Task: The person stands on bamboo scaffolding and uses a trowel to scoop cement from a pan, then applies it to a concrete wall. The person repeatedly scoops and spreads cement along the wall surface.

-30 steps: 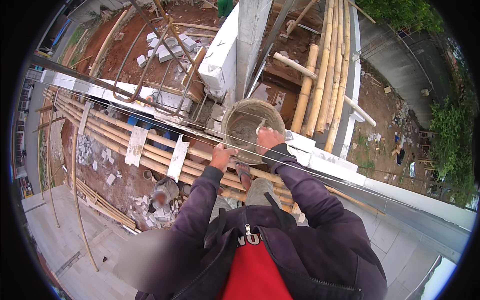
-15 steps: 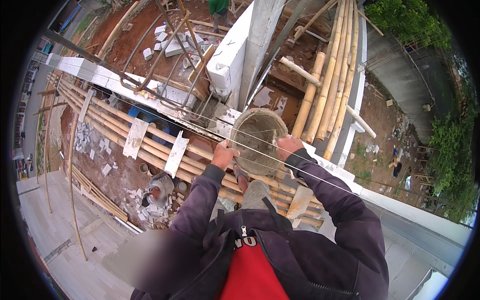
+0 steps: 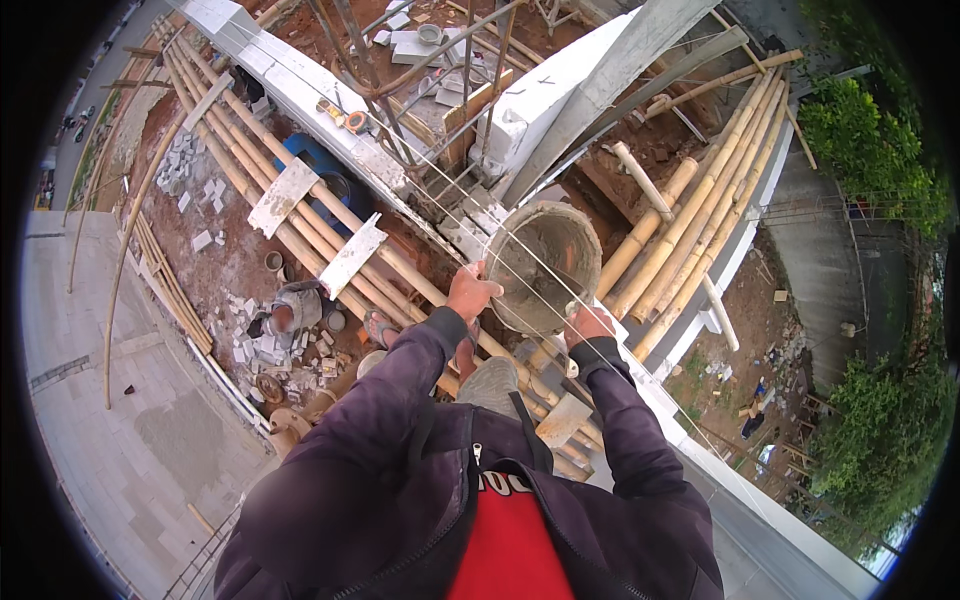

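A round bucket (image 3: 545, 262), its rim and inside coated with grey mortar, is held out in front of me between both hands. My left hand (image 3: 473, 292) is closed on the left side of its rim. On the near right side, my right hand (image 3: 588, 324) grips the rim, its fingers partly hidden. The bucket tilts so that I see into it, and taut thin strings cross in front of it. Just beyond it lies the corner of a white block wall (image 3: 305, 95), by an upright grey concrete column (image 3: 610, 95).
My sandalled feet stand on a bamboo pole scaffold (image 3: 405, 262) with short boards across it. More bamboo poles (image 3: 715, 190) lie at the right. A tape measure (image 3: 354, 121) rests on the wall, near steel bars. Far below, a person (image 3: 292, 310) stands among rubble.
My view has turned, so the surroundings appear rotated and the tape measure now shows. The bucket sits a little farther right and higher in the picture, still in both hands.
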Action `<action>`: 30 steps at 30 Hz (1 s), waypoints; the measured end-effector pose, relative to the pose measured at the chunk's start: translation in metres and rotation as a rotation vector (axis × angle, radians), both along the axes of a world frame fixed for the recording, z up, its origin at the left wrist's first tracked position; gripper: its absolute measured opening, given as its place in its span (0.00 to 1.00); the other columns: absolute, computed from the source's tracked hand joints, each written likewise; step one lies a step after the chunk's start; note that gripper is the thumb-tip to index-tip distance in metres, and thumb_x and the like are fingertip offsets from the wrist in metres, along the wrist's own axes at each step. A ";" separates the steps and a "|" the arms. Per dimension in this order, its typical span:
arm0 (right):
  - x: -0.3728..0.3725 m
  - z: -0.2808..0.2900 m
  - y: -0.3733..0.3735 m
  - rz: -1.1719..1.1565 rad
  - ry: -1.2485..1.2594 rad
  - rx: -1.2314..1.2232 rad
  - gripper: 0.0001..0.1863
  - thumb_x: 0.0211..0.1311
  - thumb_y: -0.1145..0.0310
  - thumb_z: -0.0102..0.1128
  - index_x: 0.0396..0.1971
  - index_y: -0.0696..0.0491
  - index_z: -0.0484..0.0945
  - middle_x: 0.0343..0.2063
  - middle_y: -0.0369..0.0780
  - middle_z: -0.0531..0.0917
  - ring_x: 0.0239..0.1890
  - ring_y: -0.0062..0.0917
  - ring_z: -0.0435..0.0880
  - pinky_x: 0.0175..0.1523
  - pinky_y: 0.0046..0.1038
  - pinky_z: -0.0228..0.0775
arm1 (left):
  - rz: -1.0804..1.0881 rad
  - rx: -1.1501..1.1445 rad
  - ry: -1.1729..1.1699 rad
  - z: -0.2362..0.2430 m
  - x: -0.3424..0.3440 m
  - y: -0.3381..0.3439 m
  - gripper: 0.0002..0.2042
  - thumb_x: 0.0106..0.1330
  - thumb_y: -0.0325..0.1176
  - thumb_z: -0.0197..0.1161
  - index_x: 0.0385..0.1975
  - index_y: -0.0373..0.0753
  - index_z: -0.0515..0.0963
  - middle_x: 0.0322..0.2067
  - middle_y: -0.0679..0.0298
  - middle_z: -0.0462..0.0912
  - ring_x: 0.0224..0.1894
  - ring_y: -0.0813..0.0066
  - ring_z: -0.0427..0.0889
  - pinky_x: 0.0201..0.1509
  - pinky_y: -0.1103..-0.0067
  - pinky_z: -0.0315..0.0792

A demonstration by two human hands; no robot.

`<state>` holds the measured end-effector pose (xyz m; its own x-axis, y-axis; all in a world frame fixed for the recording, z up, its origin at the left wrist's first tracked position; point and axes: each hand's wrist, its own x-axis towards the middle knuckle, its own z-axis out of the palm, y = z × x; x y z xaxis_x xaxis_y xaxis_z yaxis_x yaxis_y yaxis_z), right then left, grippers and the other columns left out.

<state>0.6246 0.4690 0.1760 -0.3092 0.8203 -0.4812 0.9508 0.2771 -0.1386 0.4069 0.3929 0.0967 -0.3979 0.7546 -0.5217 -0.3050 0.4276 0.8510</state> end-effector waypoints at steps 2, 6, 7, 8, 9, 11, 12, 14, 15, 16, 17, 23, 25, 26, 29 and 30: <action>0.007 -0.022 -0.002 -0.010 0.043 -0.019 0.16 0.55 0.60 0.56 0.32 0.60 0.77 0.30 0.53 0.82 0.35 0.48 0.82 0.44 0.45 0.73 | -0.008 0.008 -0.046 0.022 0.006 0.002 0.23 0.49 0.16 0.60 0.49 0.27 0.72 0.44 0.56 0.79 0.42 0.72 0.79 0.50 0.76 0.71; -0.036 -0.029 0.019 -0.206 0.087 0.147 0.16 0.52 0.62 0.59 0.33 0.60 0.78 0.29 0.53 0.82 0.35 0.48 0.83 0.43 0.44 0.75 | -0.044 0.050 -0.316 0.011 -0.006 -0.008 0.22 0.49 0.15 0.60 0.48 0.29 0.72 0.41 0.61 0.79 0.41 0.74 0.78 0.50 0.77 0.70; -0.047 -0.027 0.025 -0.218 0.072 0.113 0.14 0.53 0.63 0.59 0.33 0.59 0.79 0.31 0.53 0.82 0.37 0.47 0.83 0.44 0.43 0.75 | -0.057 0.055 -0.316 0.009 -0.003 -0.009 0.22 0.49 0.15 0.60 0.48 0.30 0.72 0.40 0.62 0.78 0.40 0.75 0.78 0.48 0.77 0.71; -0.059 -0.025 0.030 -0.229 0.057 0.079 0.13 0.53 0.64 0.59 0.33 0.58 0.80 0.34 0.52 0.82 0.39 0.46 0.83 0.45 0.42 0.75 | -0.070 0.059 -0.316 0.007 -0.002 -0.011 0.22 0.50 0.15 0.59 0.48 0.31 0.72 0.39 0.64 0.78 0.39 0.76 0.77 0.47 0.77 0.71; -0.069 -0.025 0.035 -0.236 0.045 0.052 0.11 0.54 0.66 0.59 0.33 0.57 0.81 0.37 0.52 0.83 0.41 0.45 0.83 0.46 0.41 0.75 | -0.072 0.078 -0.334 0.007 -0.003 -0.011 0.21 0.50 0.15 0.59 0.48 0.31 0.72 0.39 0.64 0.78 0.38 0.77 0.77 0.46 0.78 0.71; -0.073 -0.028 0.033 -0.106 0.046 0.111 0.10 0.53 0.66 0.59 0.32 0.56 0.81 0.36 0.50 0.83 0.40 0.43 0.83 0.45 0.40 0.76 | -0.079 0.115 -0.370 0.007 -0.009 -0.014 0.21 0.51 0.15 0.59 0.48 0.32 0.73 0.39 0.65 0.78 0.37 0.78 0.77 0.44 0.79 0.71; -0.068 -0.031 0.031 -0.013 0.078 0.122 0.10 0.53 0.66 0.58 0.31 0.56 0.81 0.36 0.50 0.83 0.40 0.43 0.83 0.44 0.40 0.76 | -0.070 0.111 -0.403 0.008 -0.012 -0.015 0.21 0.51 0.16 0.59 0.48 0.32 0.73 0.39 0.65 0.78 0.38 0.78 0.77 0.44 0.79 0.71; -0.054 -0.033 0.031 0.273 0.177 0.159 0.09 0.54 0.68 0.54 0.30 0.55 0.81 0.35 0.48 0.83 0.37 0.43 0.84 0.41 0.41 0.77 | -0.057 0.102 -0.471 0.011 -0.017 -0.012 0.22 0.51 0.16 0.60 0.49 0.32 0.72 0.40 0.66 0.78 0.38 0.78 0.77 0.44 0.79 0.71; -0.047 -0.027 0.026 0.357 0.077 0.084 0.09 0.55 0.69 0.54 0.30 0.55 0.81 0.34 0.48 0.83 0.37 0.43 0.84 0.40 0.41 0.77 | -0.013 0.097 -0.460 0.007 -0.014 -0.019 0.22 0.51 0.16 0.60 0.49 0.32 0.72 0.40 0.66 0.78 0.39 0.78 0.77 0.45 0.79 0.71; -0.045 -0.013 0.027 0.442 -0.018 0.021 0.08 0.55 0.69 0.53 0.29 0.55 0.81 0.34 0.48 0.83 0.36 0.43 0.84 0.39 0.42 0.77 | 0.031 0.102 -0.442 -0.004 -0.014 -0.020 0.22 0.51 0.16 0.60 0.50 0.32 0.72 0.40 0.66 0.78 0.39 0.77 0.77 0.45 0.79 0.71; -0.045 0.001 0.030 0.527 -0.114 -0.043 0.08 0.55 0.70 0.53 0.29 0.55 0.81 0.33 0.47 0.83 0.35 0.42 0.84 0.39 0.43 0.77 | 0.075 0.108 -0.424 -0.015 -0.014 -0.020 0.23 0.51 0.16 0.60 0.50 0.32 0.71 0.41 0.65 0.78 0.40 0.77 0.77 0.46 0.79 0.71; -0.035 -0.022 0.039 0.328 0.021 0.308 0.07 0.57 0.72 0.50 0.33 0.55 0.76 0.33 0.46 0.82 0.32 0.41 0.85 0.34 0.39 0.78 | -0.031 0.089 -0.134 -0.050 -0.013 -0.023 0.24 0.48 0.16 0.59 0.51 0.29 0.72 0.42 0.64 0.78 0.41 0.76 0.76 0.49 0.78 0.69; -0.048 -0.037 0.034 0.280 -0.016 0.305 0.07 0.58 0.72 0.49 0.33 0.55 0.76 0.33 0.46 0.82 0.32 0.40 0.85 0.35 0.40 0.78 | -0.085 0.106 -0.066 -0.046 -0.017 -0.017 0.25 0.48 0.16 0.59 0.51 0.28 0.72 0.43 0.63 0.78 0.43 0.76 0.76 0.50 0.78 0.69; -0.042 -0.053 0.025 0.233 -0.002 0.339 0.08 0.56 0.72 0.52 0.35 0.56 0.76 0.27 0.46 0.82 0.31 0.41 0.84 0.34 0.39 0.77 | -0.129 0.107 -0.128 -0.040 -0.019 -0.016 0.28 0.48 0.20 0.61 0.54 0.25 0.68 0.49 0.56 0.74 0.50 0.70 0.72 0.55 0.76 0.65; -0.028 -0.049 0.013 0.347 -0.078 0.070 0.10 0.55 0.68 0.54 0.35 0.56 0.75 0.33 0.49 0.81 0.34 0.43 0.84 0.38 0.43 0.76 | -0.209 0.097 -0.216 -0.015 -0.023 -0.014 0.38 0.47 0.27 0.66 0.60 0.20 0.60 0.61 0.42 0.65 0.64 0.58 0.65 0.65 0.74 0.58; -0.030 -0.043 0.015 0.304 -0.042 0.109 0.10 0.55 0.67 0.55 0.35 0.56 0.74 0.34 0.48 0.80 0.34 0.43 0.83 0.38 0.43 0.76 | -0.204 0.085 -0.174 -0.021 -0.022 -0.016 0.38 0.47 0.28 0.66 0.60 0.20 0.60 0.61 0.42 0.65 0.64 0.58 0.65 0.66 0.73 0.58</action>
<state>0.5945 0.4836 0.1334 -0.5301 0.7405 -0.4131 0.8262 0.5606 -0.0552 0.3844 0.3773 0.0754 -0.1429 0.8542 -0.4999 -0.3645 0.4242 0.8290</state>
